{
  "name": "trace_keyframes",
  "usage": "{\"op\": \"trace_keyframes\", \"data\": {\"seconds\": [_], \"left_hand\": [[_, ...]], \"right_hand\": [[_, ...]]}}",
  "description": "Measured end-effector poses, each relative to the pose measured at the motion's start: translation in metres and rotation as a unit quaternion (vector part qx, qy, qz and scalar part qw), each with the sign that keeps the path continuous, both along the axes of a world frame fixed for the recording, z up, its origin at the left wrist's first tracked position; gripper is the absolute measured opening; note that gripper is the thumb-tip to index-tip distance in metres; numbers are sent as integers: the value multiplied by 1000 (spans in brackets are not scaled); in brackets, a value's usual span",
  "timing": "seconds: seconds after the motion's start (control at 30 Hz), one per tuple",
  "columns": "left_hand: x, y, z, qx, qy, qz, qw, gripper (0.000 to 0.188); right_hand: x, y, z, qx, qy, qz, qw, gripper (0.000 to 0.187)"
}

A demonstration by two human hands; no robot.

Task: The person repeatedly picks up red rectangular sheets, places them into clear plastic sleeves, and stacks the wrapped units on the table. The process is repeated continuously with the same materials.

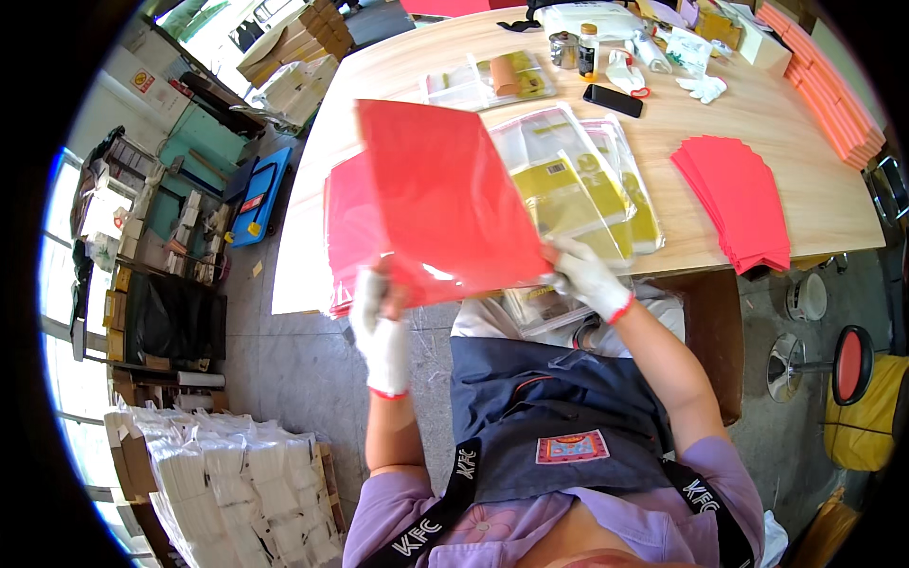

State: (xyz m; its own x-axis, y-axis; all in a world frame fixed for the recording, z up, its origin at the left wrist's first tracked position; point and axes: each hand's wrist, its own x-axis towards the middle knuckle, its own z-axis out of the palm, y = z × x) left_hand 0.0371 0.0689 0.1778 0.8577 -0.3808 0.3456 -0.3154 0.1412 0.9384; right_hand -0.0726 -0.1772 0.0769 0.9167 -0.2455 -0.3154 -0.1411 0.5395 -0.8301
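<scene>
Both my hands wear white gloves with red cuffs. Between them, tilted above the table's near edge, is a red sheet in a glossy clear plastic sleeve (445, 194). My left hand (377, 327) grips its lower left corner; my right hand (589, 276) pinches the lower right corner. Beneath and to the left, partly hidden by it, lies a stack of red sleeved sheets (348, 227). Right of the held sleeve are clear plastic sleeves with yellow-green print (568, 194), overlapping on the table. More clear packets (547, 305) rest on my lap, partly under my right hand.
A fanned pile of red sheets (734, 199) lies on the wooden table (322, 133) at the right. Farther back are a black phone (613, 100), a jar (588, 53), red-handled scissors (632, 85) and a white glove (703, 88). A stool (838, 364) stands at the right.
</scene>
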Motion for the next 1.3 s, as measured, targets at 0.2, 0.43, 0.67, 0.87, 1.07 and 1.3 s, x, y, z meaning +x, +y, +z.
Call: {"op": "trace_keyframes", "data": {"seconds": [0.2,0.43,0.67,0.87,1.07,1.3], "left_hand": [[98,83,-26,280,-119,215,928,36],[57,71,-80,116,-178,418,883,48],[-53,8,-154,188,-447,-3,874,63],[-57,-112,-139,427,-414,-100,797,55],[2,-186,-147,409,-451,-78,789,41],[-10,-192,-121,444,-398,-89,798,25]], "right_hand": [[88,66,46,-292,-90,69,950,29],[11,10,9,-161,-136,-58,976,29],[-192,-159,-42,-121,64,-566,813,11],[-253,-215,-36,180,79,-414,889,29],[-234,-243,-40,61,98,-480,870,29],[-258,-309,-51,24,57,-504,862,15]]}}
